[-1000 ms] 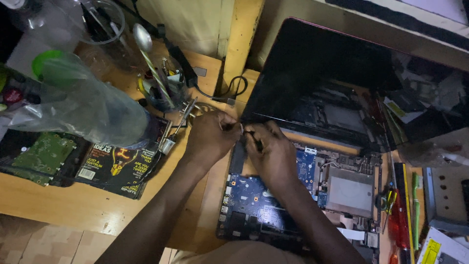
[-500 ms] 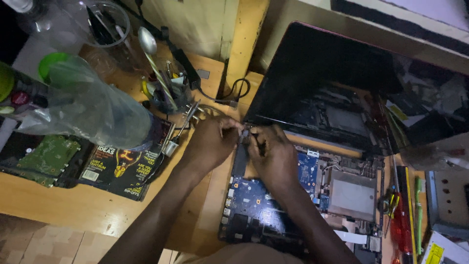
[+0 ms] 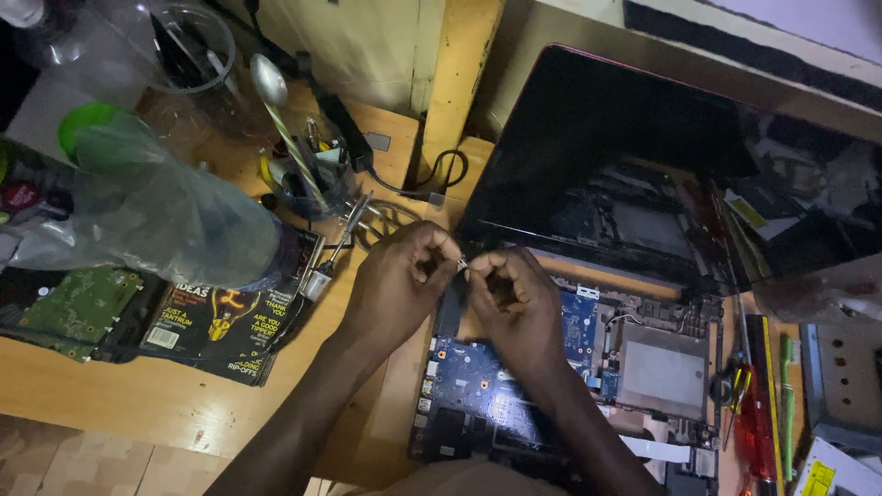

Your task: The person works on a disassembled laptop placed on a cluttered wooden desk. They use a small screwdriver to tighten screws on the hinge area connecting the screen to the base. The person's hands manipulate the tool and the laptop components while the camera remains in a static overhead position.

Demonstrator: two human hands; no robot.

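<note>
View from above a cluttered wooden worktop (image 3: 119, 404). Two bare hands meet over the top left corner of an opened laptop, whose blue circuit board (image 3: 496, 386) lies exposed and whose dark screen (image 3: 606, 156) is tilted back behind it.

The left hand (image 3: 400, 280) and right hand (image 3: 514, 298) are both curled, fingertips almost touching. Between them sits a tiny pale part (image 3: 462, 265), too small to identify; it may be a screw or a clip. Each grip looks pinched closed on it, though which hand truly holds it cannot be told.

Such a part is probably light, hard and easy to drop, so a fingertip pinch suits it best. The board below looks stiff but fragile, better held by its edges than by its components.

To the left lie a clear plastic bottle (image 3: 175, 220) on its side, a dark magazine (image 3: 230, 326) and a green circuit board (image 3: 73, 303). Screwdrivers with red handles (image 3: 758, 413) lie along the laptop's right side.
</note>
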